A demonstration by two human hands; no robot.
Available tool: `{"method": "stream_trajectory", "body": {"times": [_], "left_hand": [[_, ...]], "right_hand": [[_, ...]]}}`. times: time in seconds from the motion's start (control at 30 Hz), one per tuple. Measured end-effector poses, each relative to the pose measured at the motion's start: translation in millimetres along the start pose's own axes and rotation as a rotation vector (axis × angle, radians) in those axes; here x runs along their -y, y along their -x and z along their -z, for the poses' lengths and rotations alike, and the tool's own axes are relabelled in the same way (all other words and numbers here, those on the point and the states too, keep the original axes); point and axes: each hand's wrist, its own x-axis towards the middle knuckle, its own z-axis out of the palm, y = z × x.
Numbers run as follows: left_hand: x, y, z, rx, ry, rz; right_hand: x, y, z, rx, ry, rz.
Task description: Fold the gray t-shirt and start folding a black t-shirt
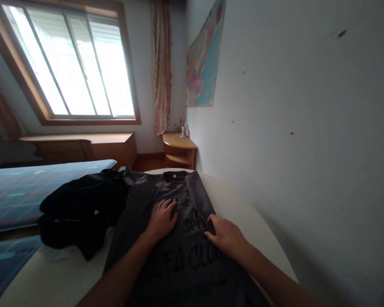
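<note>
A dark grey T-shirt [185, 187] with black lettering lies spread flat, collar away from me, on a white round table [240, 204]. My left hand [161, 219] rests flat on the shirt's chest with fingers stretched out and slightly apart. My right hand [225, 236] lies palm down on the lettering a little to the right, its fingers curved over the cloth. Neither hand holds anything.
A heap of black clothing [80, 209] lies on the table's left side, touching the shirt. A bed with a blue checked cover [25, 187] stands to the left. A wooden corner shelf [179, 149] and a low cabinet [92, 147] stand under the window. The wall runs close on the right.
</note>
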Motion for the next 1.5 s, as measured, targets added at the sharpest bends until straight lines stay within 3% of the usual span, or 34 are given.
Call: {"method": "stream_trajectory", "body": {"times": [0.17, 0.37, 0.57, 0.73, 0.87, 1.07, 1.33, 1.5], "left_hand": [[-35, -27, 6.1, 0.024, 0.097, -0.069], [-68, -64, -7.7, 0.053, 0.131, -0.02], [-81, -80, -25.7, 0.077, 0.185, 0.033], [-76, -96, -25.5, 0.035, 0.258, 0.023], [-58, -100, -23.5, 0.01, 0.262, 0.052], [-38, -90, -27.4, 0.036, 0.233, 0.088], [-35, -79, -20.1, 0.027, 0.129, 0.109], [-32, -71, -18.2, 0.04, 0.06, 0.065]], "right_hand": [[2, 26, 8, 0.085, 0.104, -0.063], [0, 51, 15, 0.191, 0.106, -0.085], [-5, 64, 15, 0.159, -0.157, -0.067], [9, 70, 32, 0.125, -0.51, -0.015], [24, 74, 35, 0.199, -0.671, 0.066], [36, 78, 19, 0.362, -0.568, 0.157], [50, 79, 31, 0.462, -0.471, 0.201], [48, 75, 22, 0.652, -0.338, 0.292]]}}
